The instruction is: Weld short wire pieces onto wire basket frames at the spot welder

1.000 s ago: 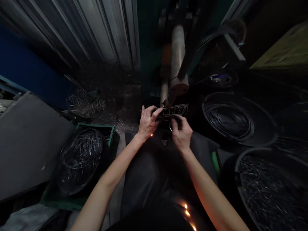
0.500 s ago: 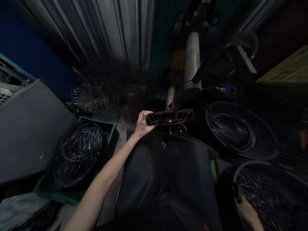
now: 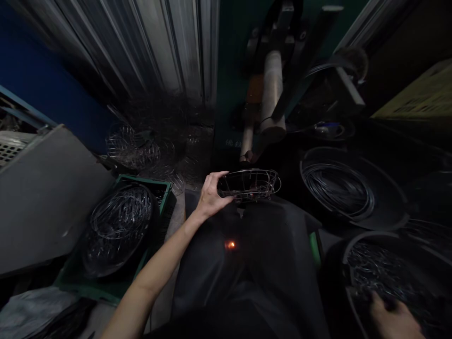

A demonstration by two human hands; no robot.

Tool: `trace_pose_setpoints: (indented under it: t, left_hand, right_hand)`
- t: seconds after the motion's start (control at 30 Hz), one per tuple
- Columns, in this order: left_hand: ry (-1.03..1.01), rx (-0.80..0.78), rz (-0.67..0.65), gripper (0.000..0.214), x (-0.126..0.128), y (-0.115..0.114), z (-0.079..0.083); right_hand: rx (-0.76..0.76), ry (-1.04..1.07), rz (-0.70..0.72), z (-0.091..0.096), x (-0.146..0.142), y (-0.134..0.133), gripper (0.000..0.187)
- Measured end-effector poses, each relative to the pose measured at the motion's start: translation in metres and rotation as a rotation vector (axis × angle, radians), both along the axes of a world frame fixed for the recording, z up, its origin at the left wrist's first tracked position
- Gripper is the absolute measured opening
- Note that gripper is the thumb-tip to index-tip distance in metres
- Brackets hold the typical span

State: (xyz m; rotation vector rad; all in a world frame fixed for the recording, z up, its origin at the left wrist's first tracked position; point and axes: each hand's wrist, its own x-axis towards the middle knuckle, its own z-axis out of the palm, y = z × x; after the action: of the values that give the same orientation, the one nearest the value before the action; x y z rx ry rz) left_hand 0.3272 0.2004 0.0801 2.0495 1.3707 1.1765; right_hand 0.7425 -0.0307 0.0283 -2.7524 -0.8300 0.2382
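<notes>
A round wire basket [image 3: 249,192] is in my left hand [image 3: 211,195], tilted on its side, thumb below and fingers over its left edge. It hangs below the welding machine's lower electrode [image 3: 246,146], with a gap between them. My right hand [image 3: 395,315] is at the lower right, over a dark tub [image 3: 353,240] heaped with short bent wire pieces [image 3: 377,268]. Blur and darkness hide what its fingers hold, if anything. An orange spark [image 3: 231,245] glows in front of the dark apron [image 3: 247,273] on my lap.
A second tub [image 3: 391,207] holds looped wire rings [image 3: 335,190]. On the left, a green crate [image 3: 120,295] carries a dark basin with more wire rings [image 3: 120,212]. Wire frames [image 3: 134,146] lie piled by the corrugated metal wall [image 3: 169,47]. A grey panel [image 3: 45,202] leans at left.
My left hand has brought the wire basket slightly down and tilted it away from the electrode. My right hand has moved right, farther over the tub. The spark has fallen lower.
</notes>
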Motion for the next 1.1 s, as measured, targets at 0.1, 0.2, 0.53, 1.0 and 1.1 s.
trace_pose_setpoints:
  t: [0.1,0.2,0.53,1.0,1.1]
  left_hand:
    - [0.071,0.022,-0.025,0.060,0.004,-0.001,0.005]
    - [0.127,0.013,-0.042,0.059,0.008,-0.002,0.011]
    - [0.482,-0.085,-0.238,0.063,0.046,-0.017,-0.011]
    - [0.627,-0.043,-0.361,0.061,0.043,-0.015,-0.018]
    - [0.618,-0.034,-0.349,0.058,0.040,-0.015,-0.013]
  right_hand:
    - [0.175,0.007,-0.134,0.035,-0.034,0.016,0.033]
    - [0.443,0.071,-0.007,0.054,-0.079,0.046,0.046]
    - [0.478,0.470,0.350,0.029,-0.142,0.099,0.051]
    - [0.524,1.094,0.256,0.040,-0.206,0.166,0.043]
    - [0.523,0.919,0.373,0.039,-0.213,0.172,0.037]
